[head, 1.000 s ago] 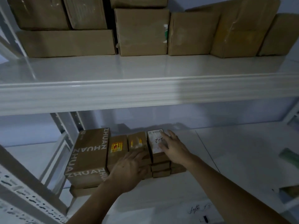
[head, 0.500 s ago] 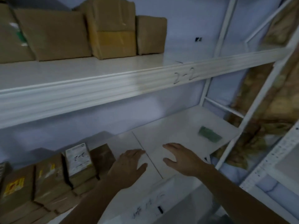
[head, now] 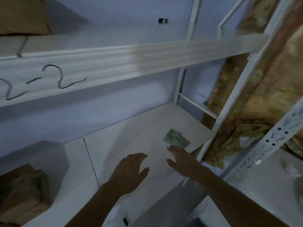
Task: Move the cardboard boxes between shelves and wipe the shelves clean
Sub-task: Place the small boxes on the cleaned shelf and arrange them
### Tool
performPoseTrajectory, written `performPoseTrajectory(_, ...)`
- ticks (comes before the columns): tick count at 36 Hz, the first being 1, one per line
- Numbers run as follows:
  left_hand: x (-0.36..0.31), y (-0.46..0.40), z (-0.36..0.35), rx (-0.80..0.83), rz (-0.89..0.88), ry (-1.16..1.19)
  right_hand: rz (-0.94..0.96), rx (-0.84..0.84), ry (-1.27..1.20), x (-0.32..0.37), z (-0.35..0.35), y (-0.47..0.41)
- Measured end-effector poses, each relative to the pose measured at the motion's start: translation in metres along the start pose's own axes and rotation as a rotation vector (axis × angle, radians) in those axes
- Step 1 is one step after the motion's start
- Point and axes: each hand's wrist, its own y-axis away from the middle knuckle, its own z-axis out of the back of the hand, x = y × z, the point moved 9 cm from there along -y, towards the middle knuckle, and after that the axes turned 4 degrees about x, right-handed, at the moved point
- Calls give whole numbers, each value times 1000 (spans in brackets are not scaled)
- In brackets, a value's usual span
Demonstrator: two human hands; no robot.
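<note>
A green cloth (head: 177, 138) lies flat on the white lower shelf (head: 131, 131) near its right front corner. My right hand (head: 182, 158) hovers over the shelf with fingers straight, its fingertips just short of the cloth. My left hand (head: 131, 171) is beside it to the left, fingers relaxed, holding nothing. Stacked cardboard boxes (head: 21, 192) sit at the far left of the same shelf. One cardboard box (head: 23, 15) shows on the upper shelf at top left.
The upper shelf's front beam (head: 131, 63) carries handwritten "2-2". White uprights (head: 236, 89) frame the right end. A patterned curtain (head: 262, 99) hangs beyond them. Another perforated white rack (head: 268, 145) stands at the right.
The view swung right, away from the box stack. Both hands left the boxes and moved right across the lower shelf toward the green cloth.
</note>
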Motion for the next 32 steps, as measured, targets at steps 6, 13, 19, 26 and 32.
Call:
performPoseTrajectory(6, -12, -27, -20, -8, -2, 3, -114, 65, 6, -54, -18, -55)
performPoseTrajectory(13, 3, -34, -46, 34, 80, 27, -188, -40, -8, -97, -32, -114)
performPoseTrajectory(19, 28, -18, -63, 71, 178, 19, -210, -139, 10, -108, -34, -136)
performPoseTrajectory(26, 35, 8, -53, 29, 220, 33, -188, -129, -198, -82, -11, -123)
performPoseTrajectory(32, 31, 24, -17, -84, 214, 58, 113, 18, -391, 25, 7, -75)
